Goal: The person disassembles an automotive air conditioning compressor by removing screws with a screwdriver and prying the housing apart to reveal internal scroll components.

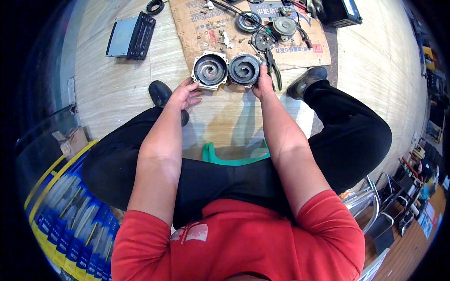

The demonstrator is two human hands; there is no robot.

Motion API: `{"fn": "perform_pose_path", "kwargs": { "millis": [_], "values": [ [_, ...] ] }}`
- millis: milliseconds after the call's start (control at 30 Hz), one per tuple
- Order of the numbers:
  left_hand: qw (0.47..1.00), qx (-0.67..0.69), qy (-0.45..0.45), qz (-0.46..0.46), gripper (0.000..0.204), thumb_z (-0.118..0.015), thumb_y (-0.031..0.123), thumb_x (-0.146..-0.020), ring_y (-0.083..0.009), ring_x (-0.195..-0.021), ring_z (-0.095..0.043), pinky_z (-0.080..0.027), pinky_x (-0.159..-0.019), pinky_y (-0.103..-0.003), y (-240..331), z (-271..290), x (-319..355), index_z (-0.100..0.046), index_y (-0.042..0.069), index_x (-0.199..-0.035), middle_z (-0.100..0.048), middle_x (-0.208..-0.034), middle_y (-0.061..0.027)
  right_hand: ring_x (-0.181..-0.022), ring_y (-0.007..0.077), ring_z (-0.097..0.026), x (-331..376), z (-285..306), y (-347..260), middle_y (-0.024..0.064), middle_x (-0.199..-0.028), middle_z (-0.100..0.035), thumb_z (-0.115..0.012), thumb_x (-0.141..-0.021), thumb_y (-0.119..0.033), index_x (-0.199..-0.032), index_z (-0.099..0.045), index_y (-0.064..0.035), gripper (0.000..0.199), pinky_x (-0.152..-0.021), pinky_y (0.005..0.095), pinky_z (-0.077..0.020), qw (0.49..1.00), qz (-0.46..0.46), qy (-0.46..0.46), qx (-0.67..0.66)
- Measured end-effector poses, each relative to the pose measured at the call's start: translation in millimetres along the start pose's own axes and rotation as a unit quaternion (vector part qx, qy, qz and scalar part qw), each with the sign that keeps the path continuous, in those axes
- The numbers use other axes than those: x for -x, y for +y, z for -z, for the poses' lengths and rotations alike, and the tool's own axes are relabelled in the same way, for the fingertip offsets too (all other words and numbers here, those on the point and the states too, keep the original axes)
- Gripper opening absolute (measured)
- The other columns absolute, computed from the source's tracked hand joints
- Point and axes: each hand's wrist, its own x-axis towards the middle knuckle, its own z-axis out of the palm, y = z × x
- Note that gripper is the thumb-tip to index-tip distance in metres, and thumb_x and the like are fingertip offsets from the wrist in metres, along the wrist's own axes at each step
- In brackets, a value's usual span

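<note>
Two round metal halves with spiral walls inside, like parts of a scroll compressor, stand side by side with their spirals facing up. The left scroll half has a pale flange with lugs around a dark bowl. My left hand grips its lower left edge, thumb on the rim and some fingers loose below. My right hand is closed on the right edge of the darker scroll half. The halves meet or nearly meet in the middle. Beside my right hand lie pliers with dark handles.
Flattened cardboard carries a pulley, a round metal motor-like part, cables and small pieces. A car stereo unit lies at left, a black battery-like box at far right. A green stool is under me; blue-yellow packages stand lower left.
</note>
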Motion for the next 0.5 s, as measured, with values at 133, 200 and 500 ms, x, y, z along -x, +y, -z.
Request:
{"fn": "perform_pose_path", "kwargs": {
  "millis": [133, 200, 500],
  "values": [
    [1.0, 0.004, -0.002, 0.001, 0.091, -0.071, 0.024, -0.089, -0.0402, -0.14, -0.031, -0.035, -0.107, -0.06, 0.1, -0.9, -0.7, -0.01, 0.016, -0.157, -0.029, -0.154, -0.0165, -0.11, 0.0248, -0.063, -4.5, 4.6, 2.3, 0.0097, -0.122, -0.065, -0.047, -0.098, -0.054, -0.124, -0.059, -0.0068, 0.055, -0.098, 0.0404, -0.0506, 1.0, 0.003, -0.001, -0.012],
    [1.0, 0.008, -0.003, 0.0, 0.091, -0.071, 0.024, -0.089, -0.0405, -0.14, -0.03, -0.035, -0.106, -0.06, -1.1, 0.8, -1.0, -0.01, 0.016, -0.157, -0.029, -0.154, -0.0167, -0.107, 0.0247, -0.064, -4.7, 3.9, 3.4, 0.01, -0.119, -0.065, -0.049, -0.097, -0.054, -0.122, -0.059, -0.0053, 0.056, -0.094, 0.0403, -0.0517, 1.0, 0.007, 0.003, -0.013],
    [1.0, -0.009, -0.015, -0.003, 0.092, -0.072, 0.028, -0.088, -0.0423, -0.141, -0.029, -0.035, -0.106, -0.06, -0.3, 1.2, -4.1, -0.01, 0.015, -0.156, -0.027, -0.155, -0.0195, -0.104, 0.0256, -0.065, -5.8, 4.0, 3.0, 0.0125, -0.118, -0.065, -0.052, -0.096, -0.055, -0.122, -0.058, -0.0009, 0.061, -0.089, 0.0406, -0.053, 0.999, 0.03, -0.007, -0.009]
  ]
}}
